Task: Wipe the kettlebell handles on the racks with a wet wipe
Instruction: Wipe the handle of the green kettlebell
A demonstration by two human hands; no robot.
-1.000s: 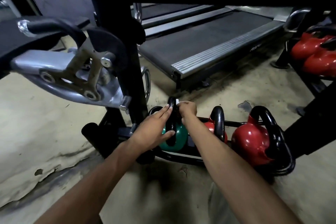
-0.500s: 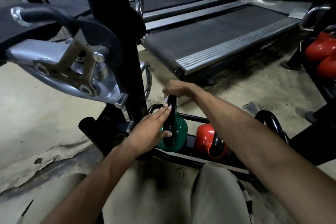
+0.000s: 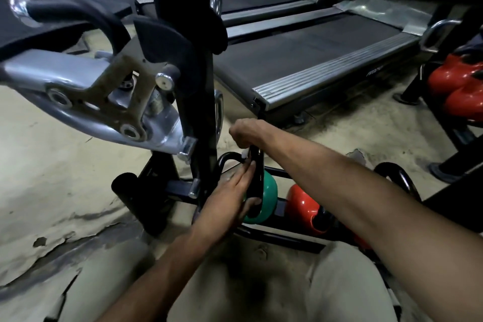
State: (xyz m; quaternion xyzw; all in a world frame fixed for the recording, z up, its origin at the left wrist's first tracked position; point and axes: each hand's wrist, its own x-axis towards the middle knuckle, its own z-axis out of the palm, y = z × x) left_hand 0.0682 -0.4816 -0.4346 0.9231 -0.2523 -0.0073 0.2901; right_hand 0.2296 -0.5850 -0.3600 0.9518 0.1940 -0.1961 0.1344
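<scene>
The green kettlebell [image 3: 270, 189] sits on the low black rack [image 3: 282, 238] at about 5 o'clock from the middle of the view, its black handle [image 3: 254, 178] standing up. The right hand [image 3: 245, 133] is curled tight over the top of that handle, a pale scrap of wet wipe [image 3: 244, 158] showing under its fingers. The left hand [image 3: 227, 200] lies with straight fingers along the handle's 9 o'clock side, thumb hooked across its lower end. A red kettlebell [image 3: 300, 204] sits just beside the green one at 3 o'clock. A treadmill [image 3: 313, 60] lies on the floor towards 1 o'clock.
</scene>
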